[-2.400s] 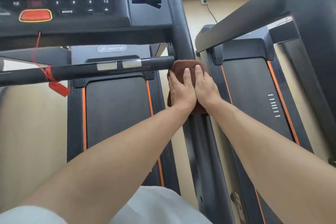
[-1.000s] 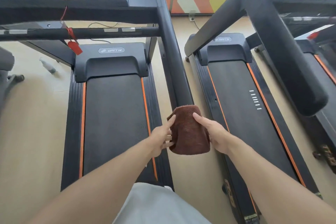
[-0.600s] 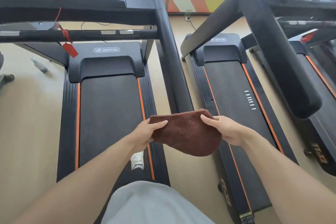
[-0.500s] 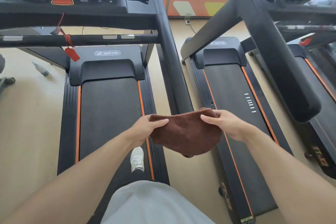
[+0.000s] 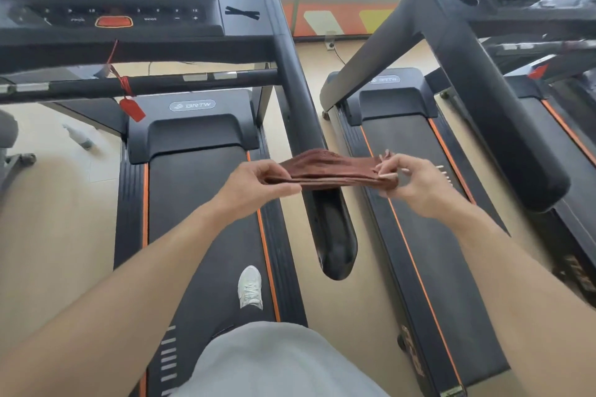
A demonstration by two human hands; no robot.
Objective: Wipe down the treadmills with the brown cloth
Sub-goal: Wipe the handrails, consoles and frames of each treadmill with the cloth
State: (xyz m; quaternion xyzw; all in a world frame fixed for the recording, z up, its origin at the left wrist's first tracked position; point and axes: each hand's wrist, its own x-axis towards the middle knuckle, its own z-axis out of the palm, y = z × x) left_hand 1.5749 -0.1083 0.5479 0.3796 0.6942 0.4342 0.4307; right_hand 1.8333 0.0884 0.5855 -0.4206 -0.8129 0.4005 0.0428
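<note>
The brown cloth is stretched flat and edge-on in the air between my hands, just above the right handrail of the treadmill I stand on. My left hand pinches its left end. Its right end is gripped by the fingers of my right hand. A second black treadmill with orange stripes lies to the right. A third treadmill shows at the far right edge.
The console with a red button and a crossbar with a red safety tag cross the top left. A thick slanted handrail of the second treadmill hangs at right. A spray bottle lies on the beige floor at left.
The cloth came off the handrail, where both hands pressed it, and was pulled back toward me. It was then unfolded and is now stretched wide and flat between both hands.
</note>
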